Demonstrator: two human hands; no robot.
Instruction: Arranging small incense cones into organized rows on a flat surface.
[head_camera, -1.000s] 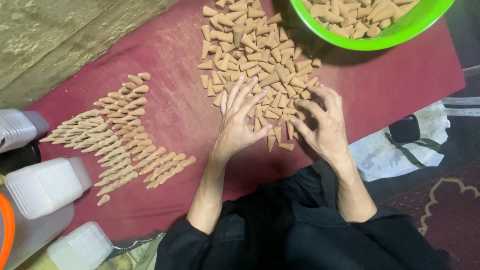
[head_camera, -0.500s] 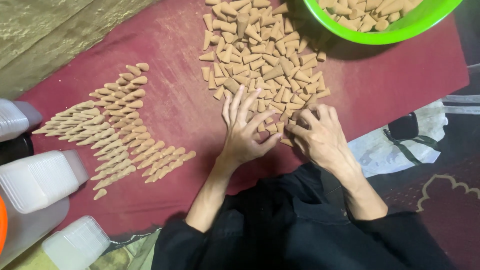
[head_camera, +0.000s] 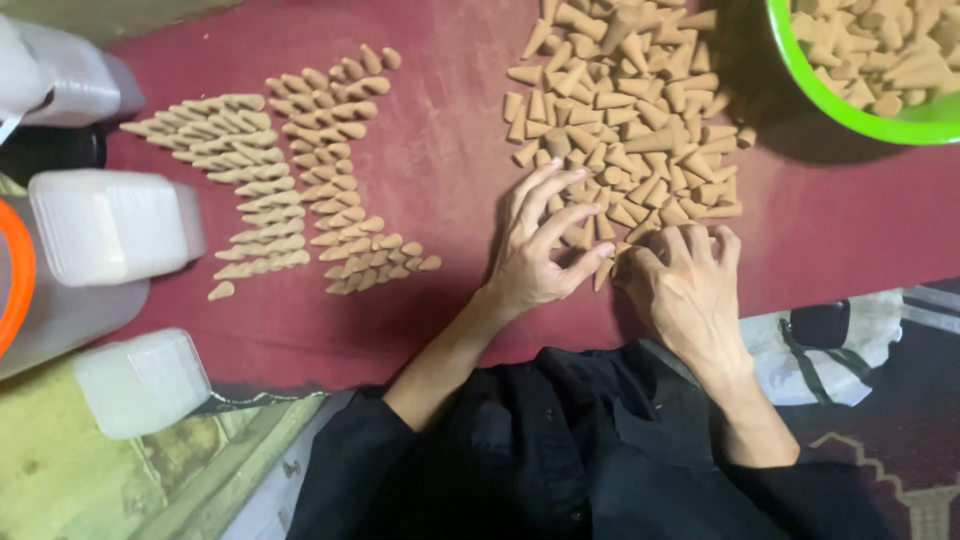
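Observation:
A loose heap of tan cone-shaped pieces (head_camera: 625, 120) lies on a dark red cloth (head_camera: 440, 170). My left hand (head_camera: 540, 250) rests flat at the heap's near edge, fingers spread over a few cones. Beside it, my right hand (head_camera: 685, 285) is curled, fingertips pressing on cones at the same edge. Whether it holds any cone is unclear. To the left, neat rows of lined-up cones (head_camera: 290, 175) lie on the cloth. A green bowl (head_camera: 840, 115) full of cones sits at the top right.
White plastic jars (head_camera: 110, 225) stand along the left edge, another jar (head_camera: 140, 380) lower down, and one with an orange rim (head_camera: 20, 280). A small black object (head_camera: 820, 322) lies on a white cloth at the right. My black sleeves fill the bottom.
Both hands have drawn back toward me to the heap's near edge. The right hand has curled its fingers; the left hand stays spread.

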